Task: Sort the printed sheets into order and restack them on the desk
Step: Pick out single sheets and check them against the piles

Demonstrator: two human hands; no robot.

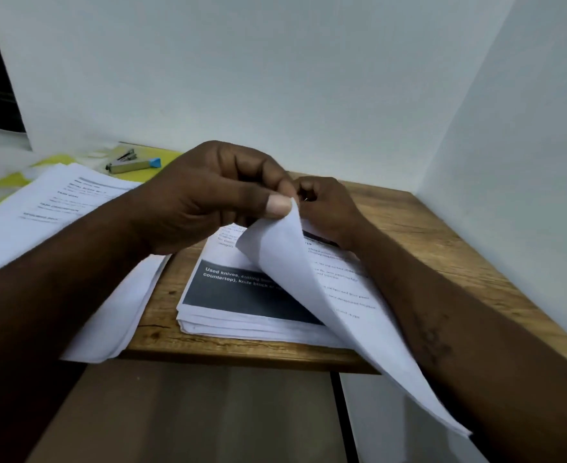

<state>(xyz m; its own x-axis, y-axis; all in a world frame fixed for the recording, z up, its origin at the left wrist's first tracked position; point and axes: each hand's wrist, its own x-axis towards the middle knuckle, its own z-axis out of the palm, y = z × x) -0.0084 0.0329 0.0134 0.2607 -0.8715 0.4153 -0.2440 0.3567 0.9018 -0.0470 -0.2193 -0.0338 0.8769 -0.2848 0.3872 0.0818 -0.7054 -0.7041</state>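
As my left hand [208,198] pinches up the top sheet [282,248] from the stack [242,317] mid-frame, right hand [329,208] curled behind (holding what, I can't tell), I'm sorting; next I should peel it off gently.

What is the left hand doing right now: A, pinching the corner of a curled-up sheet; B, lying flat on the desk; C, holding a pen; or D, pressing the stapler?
A: the left hand has a thumb-and-finger grip on the raised corner of a sheet that curls up off the stack, while the stapler lies untouched at the back.
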